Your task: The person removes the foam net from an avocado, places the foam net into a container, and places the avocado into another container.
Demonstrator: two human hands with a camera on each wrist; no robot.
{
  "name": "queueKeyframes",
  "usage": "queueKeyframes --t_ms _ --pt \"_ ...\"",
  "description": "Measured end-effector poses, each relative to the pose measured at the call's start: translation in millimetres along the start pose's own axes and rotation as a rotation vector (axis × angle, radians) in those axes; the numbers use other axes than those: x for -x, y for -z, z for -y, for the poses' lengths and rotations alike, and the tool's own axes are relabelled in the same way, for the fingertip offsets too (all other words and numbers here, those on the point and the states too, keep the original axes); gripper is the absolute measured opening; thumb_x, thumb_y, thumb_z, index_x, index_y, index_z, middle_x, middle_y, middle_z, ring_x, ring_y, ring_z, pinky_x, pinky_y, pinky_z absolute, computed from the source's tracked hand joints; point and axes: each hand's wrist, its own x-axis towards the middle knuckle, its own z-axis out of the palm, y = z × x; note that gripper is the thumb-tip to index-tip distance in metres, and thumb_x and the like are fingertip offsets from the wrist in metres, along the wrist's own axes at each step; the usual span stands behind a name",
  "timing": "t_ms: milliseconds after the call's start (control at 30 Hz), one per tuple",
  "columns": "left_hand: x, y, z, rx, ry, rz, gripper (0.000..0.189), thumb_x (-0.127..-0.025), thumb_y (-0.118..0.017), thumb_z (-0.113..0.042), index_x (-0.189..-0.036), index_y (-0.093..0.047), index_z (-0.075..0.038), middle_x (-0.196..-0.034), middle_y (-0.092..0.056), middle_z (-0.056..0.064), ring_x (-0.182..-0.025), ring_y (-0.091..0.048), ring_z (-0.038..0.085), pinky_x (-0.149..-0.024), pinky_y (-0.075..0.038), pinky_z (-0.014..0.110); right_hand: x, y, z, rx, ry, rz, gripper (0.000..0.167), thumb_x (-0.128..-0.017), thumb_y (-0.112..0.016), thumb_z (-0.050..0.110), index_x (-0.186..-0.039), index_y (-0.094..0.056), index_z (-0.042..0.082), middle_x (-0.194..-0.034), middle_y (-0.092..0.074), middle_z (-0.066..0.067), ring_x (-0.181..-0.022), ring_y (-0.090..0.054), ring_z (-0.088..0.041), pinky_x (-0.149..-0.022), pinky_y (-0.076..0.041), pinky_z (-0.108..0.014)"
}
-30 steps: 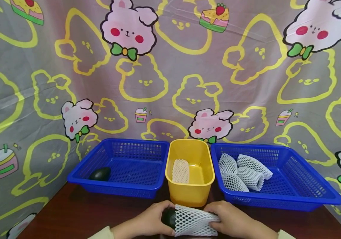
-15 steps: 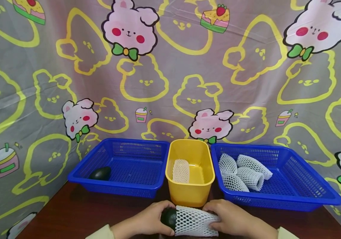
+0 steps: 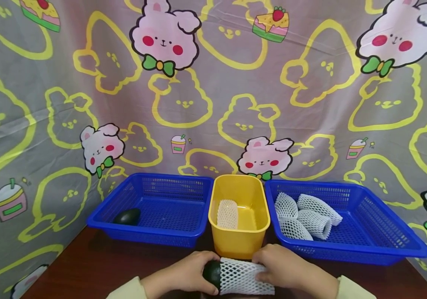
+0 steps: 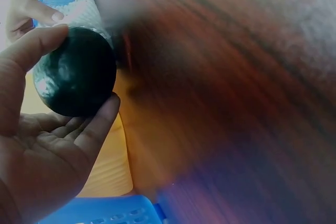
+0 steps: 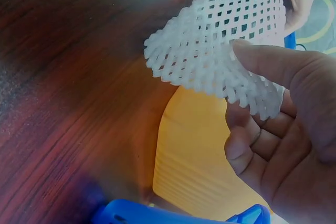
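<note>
A dark green avocado (image 4: 76, 72) is partly inside a white foam net sleeve (image 3: 245, 276), its bare end sticking out on the left. My left hand (image 3: 192, 274) grips that bare end, thumb on one side and fingers on the other. On the right, my right hand (image 3: 278, 265) pinches the foam net between thumb and fingers. In the right wrist view the net's loose end (image 5: 210, 72) hangs flattened past the thumb. Both hands are low over the dark wooden table, just in front of the yellow bin (image 3: 237, 245).
Another avocado (image 3: 127, 216) lies in the left blue basket (image 3: 150, 238). Inside the yellow bin is a net-wrapped item (image 3: 227, 214). The right blue basket (image 3: 352, 253) holds several white foam nets (image 3: 312, 222). A patterned cloth (image 3: 213, 83) hangs behind.
My right hand has shifted slightly left and up along the foam net, its fingers now farther onto it. My left hand keeps its grip on the avocado.
</note>
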Motion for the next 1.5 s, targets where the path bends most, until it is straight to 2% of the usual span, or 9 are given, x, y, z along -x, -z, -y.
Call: queueKeyframes --t_ms 100,333,600,733,1000,1200,1500 --pt "-0.2 0.7 -1.0 -0.023 0.002 0.006 0.061 -0.065 -0.086 -0.038 -0.115 -0.064 -0.01 -0.106 -0.061 -0.011 -0.097 -0.054 0.006 -0.083 -0.046 0.026 0.2 -0.9 -0.5 0.021 -0.011 -0.003 0.015 -0.078 -0.08 0.022 -0.075 -0.065 0.021 -0.061 -0.045 0.02 -0.052 -0.036 0.0 -0.05 -0.036 -0.021" --pt "1.2 0.6 -1.2 -0.005 -0.005 -0.013 0.058 -0.063 -0.087 -0.036 -0.111 -0.066 -0.011 -0.1 -0.061 -0.012 -0.09 -0.054 0.004 -0.077 -0.046 0.023 3.2 -2.3 1.0 0.032 -0.024 -0.022 0.016 -0.077 -0.081 0.025 -0.073 -0.066 0.021 -0.058 -0.043 0.02 -0.051 -0.033 0.0 -0.047 -0.034 -0.021" --pt "6.6 5.7 -0.5 0.107 -0.001 -0.025 0.057 -0.064 -0.087 -0.032 -0.111 -0.066 -0.009 -0.096 -0.062 -0.012 -0.083 -0.056 0.002 -0.072 -0.048 0.022 8.7 -1.5 -0.2 0.035 -0.031 -0.046 0.016 -0.077 -0.081 0.025 -0.072 -0.066 0.021 -0.059 -0.044 0.021 -0.051 -0.035 0.001 -0.047 -0.035 -0.02" --pt "9.2 8.0 -1.0 0.127 -0.006 -0.042 0.056 -0.063 -0.087 -0.031 -0.111 -0.066 -0.008 -0.095 -0.062 -0.012 -0.081 -0.056 0.002 -0.07 -0.048 0.021 11.7 1.4 0.5 0.036 -0.038 -0.055 0.017 -0.077 -0.081 0.025 -0.071 -0.065 0.022 -0.059 -0.044 0.022 -0.051 -0.035 0.001 -0.047 -0.035 -0.021" --pt "16.9 15.2 -6.6 0.114 0.034 -0.062 0.058 -0.064 -0.086 -0.033 -0.111 -0.065 -0.007 -0.095 -0.062 -0.011 -0.082 -0.056 0.004 -0.07 -0.048 0.023 20.9 13.1 3.5 -0.006 -0.049 -0.084 0.019 -0.078 -0.08 0.023 -0.069 -0.063 0.024 -0.057 -0.043 0.021 -0.049 -0.034 0.002 -0.045 -0.034 -0.019" --pt "22.9 20.0 -5.0 0.079 0.019 -0.09 0.058 -0.064 -0.086 -0.034 -0.111 -0.065 -0.006 -0.095 -0.063 -0.01 -0.083 -0.056 0.004 -0.071 -0.048 0.024 27.8 24.5 6.6 0.017 -0.05 -0.134 0.024 -0.077 -0.08 0.024 -0.067 -0.059 0.026 -0.056 -0.038 0.021 -0.05 -0.03 0.003 -0.044 -0.031 -0.019" --pt "28.3 24.3 -4.6 0.092 0.022 -0.096 0.058 -0.065 -0.085 -0.033 -0.111 -0.064 -0.005 -0.094 -0.063 -0.009 -0.081 -0.057 0.003 -0.069 -0.048 0.023 33.0 46.6 14.5 -0.06 -0.112 -0.099 0.02 -0.081 -0.078 0.029 -0.071 -0.061 0.026 -0.056 -0.043 0.019 -0.051 -0.037 0.002 -0.045 -0.035 -0.021"
